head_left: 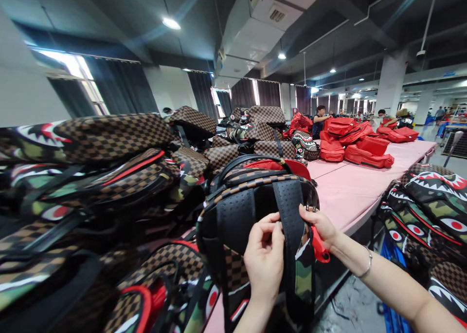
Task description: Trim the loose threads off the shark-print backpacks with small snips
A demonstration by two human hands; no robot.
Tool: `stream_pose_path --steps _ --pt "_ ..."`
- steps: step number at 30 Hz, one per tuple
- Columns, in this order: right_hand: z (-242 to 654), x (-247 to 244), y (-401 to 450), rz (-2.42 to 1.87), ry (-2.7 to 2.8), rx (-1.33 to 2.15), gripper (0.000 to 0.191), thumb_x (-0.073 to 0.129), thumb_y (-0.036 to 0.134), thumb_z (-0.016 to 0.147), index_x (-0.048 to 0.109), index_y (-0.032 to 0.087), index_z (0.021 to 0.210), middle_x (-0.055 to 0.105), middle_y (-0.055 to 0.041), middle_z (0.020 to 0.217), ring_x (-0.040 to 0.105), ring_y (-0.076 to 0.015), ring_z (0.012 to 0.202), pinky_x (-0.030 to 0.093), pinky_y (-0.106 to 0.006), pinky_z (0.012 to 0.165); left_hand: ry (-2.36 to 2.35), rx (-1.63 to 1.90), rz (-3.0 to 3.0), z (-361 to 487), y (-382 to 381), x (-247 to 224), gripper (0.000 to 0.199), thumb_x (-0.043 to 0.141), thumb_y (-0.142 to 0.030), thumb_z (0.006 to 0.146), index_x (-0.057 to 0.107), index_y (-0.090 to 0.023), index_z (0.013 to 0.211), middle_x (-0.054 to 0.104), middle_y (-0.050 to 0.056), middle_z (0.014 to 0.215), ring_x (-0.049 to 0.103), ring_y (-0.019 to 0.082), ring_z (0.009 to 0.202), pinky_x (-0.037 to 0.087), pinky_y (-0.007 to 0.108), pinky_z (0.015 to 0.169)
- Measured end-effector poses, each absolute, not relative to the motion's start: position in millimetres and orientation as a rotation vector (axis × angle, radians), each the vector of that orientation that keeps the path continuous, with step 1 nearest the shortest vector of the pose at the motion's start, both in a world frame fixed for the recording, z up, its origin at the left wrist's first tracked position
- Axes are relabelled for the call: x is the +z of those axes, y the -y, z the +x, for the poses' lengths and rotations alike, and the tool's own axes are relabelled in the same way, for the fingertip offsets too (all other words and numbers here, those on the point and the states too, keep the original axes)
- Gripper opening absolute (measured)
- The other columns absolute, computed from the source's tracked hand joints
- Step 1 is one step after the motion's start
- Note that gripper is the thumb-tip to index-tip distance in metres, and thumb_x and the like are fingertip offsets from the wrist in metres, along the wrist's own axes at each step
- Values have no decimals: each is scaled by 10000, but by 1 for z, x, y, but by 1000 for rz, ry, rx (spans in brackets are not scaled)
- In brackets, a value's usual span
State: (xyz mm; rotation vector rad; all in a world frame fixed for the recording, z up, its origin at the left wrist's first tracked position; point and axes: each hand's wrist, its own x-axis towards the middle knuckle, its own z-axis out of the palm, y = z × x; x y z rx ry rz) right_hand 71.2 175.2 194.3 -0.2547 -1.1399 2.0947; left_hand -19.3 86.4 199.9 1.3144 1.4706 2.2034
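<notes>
A backpack (239, 221) with brown-and-black checks, camouflage patches and black padding stands upright before me, its strap side facing me. Its black shoulder strap (288, 211) runs down between my hands. My left hand (264, 257) is closed in a pinch at the strap's left edge; the exact spot between the fingertips is partly hidden. At the strap's right edge, my right hand (321, 226) has its thumb and fingers bent together. A red object (320, 245) sticks out below its palm, its kind unclear. Red fabric (297, 167) shows at the bag's top.
Piled checked backpacks (116, 133) crowd the left side and back. Red bags (368, 150) lie farther along the pink table (339, 182). More shark-face backpacks (434, 206) stand at right beside blue material (394, 260). A co-worker (320, 121) is at the far side.
</notes>
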Motion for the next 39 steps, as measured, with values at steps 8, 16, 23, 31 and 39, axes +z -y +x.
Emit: stream_pose_path --steps 8,16,23,31,39 --pt "70 191 -174 -243 1059 2126 343 750 413 635 608 117 731 674 -38 623 673 -189 639 547 -294 643 -1558 2384 1331 -24 -97 203 86 508 -200 778 466 -176 706 555 16 811 523 67 528 458 194 480" --pt "74 192 -172 -308 1242 1932 367 690 494 668 612 137 703 619 -11 572 606 -140 518 504 -253 541 -1595 2296 1386 -28 -90 201 81 508 -240 813 527 -170 849 578 37 891 589 105 703 517 246 658" --pt "69 196 -165 -371 1400 1652 403 619 538 710 567 140 672 537 21 566 501 -91 499 434 -219 523 -1941 2312 1650 -28 -74 191 262 547 -268 804 519 -196 1054 532 68 1024 586 143 792 509 290 723" --pt "71 204 -156 -693 1834 986 265 466 363 840 569 156 710 576 2 606 516 -115 565 370 -203 501 -2604 1334 2394 -27 -72 198 581 610 -336 736 426 -90 1229 502 227 1185 497 356 1067 468 486 813" --pt "87 229 -148 -787 2353 309 112 492 131 727 561 164 646 615 -22 636 533 -132 588 324 -225 547 -2348 1191 2227 -37 -89 215 545 505 -172 641 458 -8 1159 498 248 1175 514 324 1098 452 425 899"
